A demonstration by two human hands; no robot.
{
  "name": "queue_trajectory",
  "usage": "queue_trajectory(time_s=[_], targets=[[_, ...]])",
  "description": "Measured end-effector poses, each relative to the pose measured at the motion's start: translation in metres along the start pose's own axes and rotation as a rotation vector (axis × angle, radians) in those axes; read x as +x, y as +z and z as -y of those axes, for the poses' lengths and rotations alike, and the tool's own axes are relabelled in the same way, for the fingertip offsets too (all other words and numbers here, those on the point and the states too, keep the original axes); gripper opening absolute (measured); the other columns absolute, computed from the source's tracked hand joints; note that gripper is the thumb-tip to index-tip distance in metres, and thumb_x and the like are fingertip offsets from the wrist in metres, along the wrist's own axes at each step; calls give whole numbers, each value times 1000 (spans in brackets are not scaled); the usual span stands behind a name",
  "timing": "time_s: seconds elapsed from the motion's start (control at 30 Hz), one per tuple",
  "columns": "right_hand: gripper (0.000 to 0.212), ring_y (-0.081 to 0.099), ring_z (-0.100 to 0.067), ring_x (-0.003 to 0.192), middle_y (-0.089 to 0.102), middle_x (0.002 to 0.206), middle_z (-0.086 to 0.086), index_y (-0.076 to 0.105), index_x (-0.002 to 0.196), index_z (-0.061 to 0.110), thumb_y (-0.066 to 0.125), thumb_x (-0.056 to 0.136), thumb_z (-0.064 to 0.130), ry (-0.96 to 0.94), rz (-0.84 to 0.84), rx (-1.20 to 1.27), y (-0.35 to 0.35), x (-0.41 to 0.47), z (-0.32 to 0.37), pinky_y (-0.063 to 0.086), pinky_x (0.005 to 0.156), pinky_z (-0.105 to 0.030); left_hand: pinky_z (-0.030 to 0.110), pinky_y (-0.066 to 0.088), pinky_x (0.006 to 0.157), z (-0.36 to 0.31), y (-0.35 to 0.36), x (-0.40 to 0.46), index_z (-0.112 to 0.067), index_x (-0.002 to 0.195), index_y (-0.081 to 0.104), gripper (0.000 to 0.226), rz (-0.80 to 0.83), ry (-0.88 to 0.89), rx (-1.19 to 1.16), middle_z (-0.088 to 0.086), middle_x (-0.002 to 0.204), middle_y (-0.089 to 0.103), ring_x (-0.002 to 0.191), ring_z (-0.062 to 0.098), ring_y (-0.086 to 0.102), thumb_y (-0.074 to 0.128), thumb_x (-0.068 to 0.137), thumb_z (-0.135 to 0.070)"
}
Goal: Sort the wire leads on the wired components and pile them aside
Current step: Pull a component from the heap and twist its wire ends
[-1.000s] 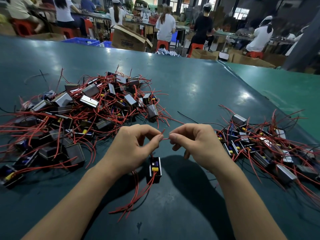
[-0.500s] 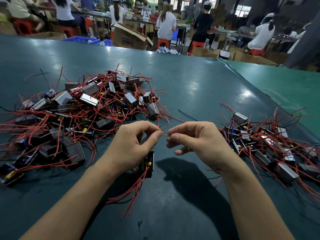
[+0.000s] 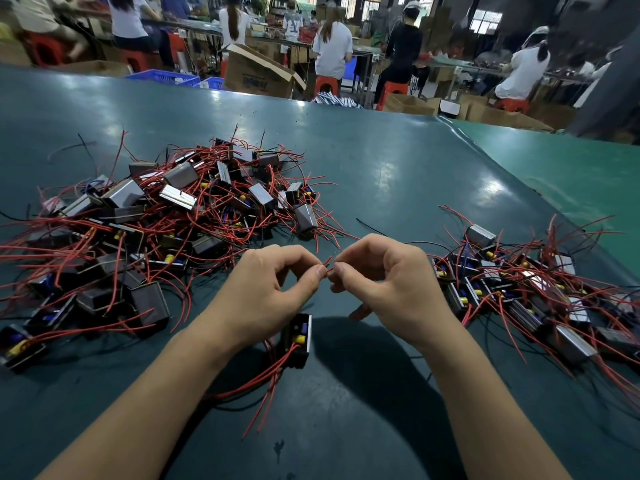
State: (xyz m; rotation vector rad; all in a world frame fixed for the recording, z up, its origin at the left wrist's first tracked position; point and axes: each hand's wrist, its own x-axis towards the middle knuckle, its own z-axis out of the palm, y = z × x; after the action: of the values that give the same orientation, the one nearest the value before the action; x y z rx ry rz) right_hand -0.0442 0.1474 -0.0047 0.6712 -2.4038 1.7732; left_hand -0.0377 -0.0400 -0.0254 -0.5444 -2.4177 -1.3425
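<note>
On the left of the dark green worktop [image 3: 398, 174] lies a big heap of wired components [image 3: 166, 216]: small dark and metal-sided blocks tangled in thin red leads. Near the front middle, one black component [image 3: 298, 339] with a yellow part stands on edge, its red leads [image 3: 263, 386] trailing toward the front edge. The left hand [image 3: 266, 292] pinches a red lead end [image 3: 328, 266] between curled thumb and forefinger; the right hand [image 3: 384, 282] pinches the same spot, fingertips almost touching. A smaller pile [image 3: 526, 285] of like components lies at the right.
</note>
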Motion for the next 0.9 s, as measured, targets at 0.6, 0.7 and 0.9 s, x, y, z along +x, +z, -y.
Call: queue_trajectory(time_s=[0.6, 0.7, 0.9], targets=[[15, 65, -17, 72, 63, 85, 3, 65, 94, 22, 72, 85, 12, -155, -12, -170, 0, 4, -7, 49, 51, -17, 17, 35, 68, -8, -5, 0, -20, 80, 79, 20, 33, 45, 71, -13, 65, 62, 74, 10, 51, 61, 82, -28], [6, 67, -20, 65, 68, 77, -2, 68, 90, 18, 69, 89, 12, -30, 74, -87, -1, 3, -8, 52, 43, -29, 22, 38, 69, -7, -4, -1, -20, 81, 79, 20, 56, 51, 72, -10, 67, 63, 74, 11, 53, 61, 83, -29], [9, 66, -18, 57, 68, 71, 4, 69, 83, 20, 70, 88, 12, -65, 22, -72, -2, 3, -6, 50, 40, -31, 10, 33, 66, -8, -4, -1, -24, 80, 78, 19, 28, 45, 66, -19, 69, 66, 73, 3, 55, 61, 84, -30]])
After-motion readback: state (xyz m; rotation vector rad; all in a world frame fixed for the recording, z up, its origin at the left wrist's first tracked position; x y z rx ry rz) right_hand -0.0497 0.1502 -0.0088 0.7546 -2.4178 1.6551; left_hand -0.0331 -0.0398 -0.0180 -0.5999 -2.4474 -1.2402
